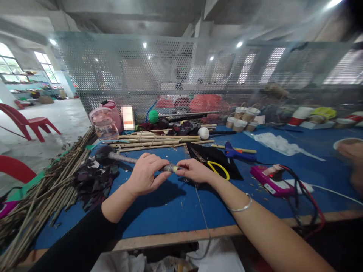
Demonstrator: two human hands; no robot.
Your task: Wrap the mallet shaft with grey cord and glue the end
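Note:
My left hand (pixel 146 173) is closed round a thin stick wrapped in grey thread (pixel 124 159), which runs left to a dark padded head (pixel 102 154). My right hand (pixel 194 170) pinches the stick's near end (pixel 173 168), where the wrapping stops. A grey thread (pixel 202 211) hangs from that hand over the table's front edge. Both hands are above the blue tabletop (pixel 176 204).
A bundle of thin sticks (pixel 45 196) lies at the left, with dark cloth scraps (pixel 92 181) beside it. Bamboo rods (pixel 159 141), yellow-handled scissors (pixel 217 168), a blue glue gun (pixel 235 153), a pink glue gun (pixel 269 181) with cables and paper cups (pixel 242 119) lie beyond. Another person's hand (pixel 353 158) shows at right.

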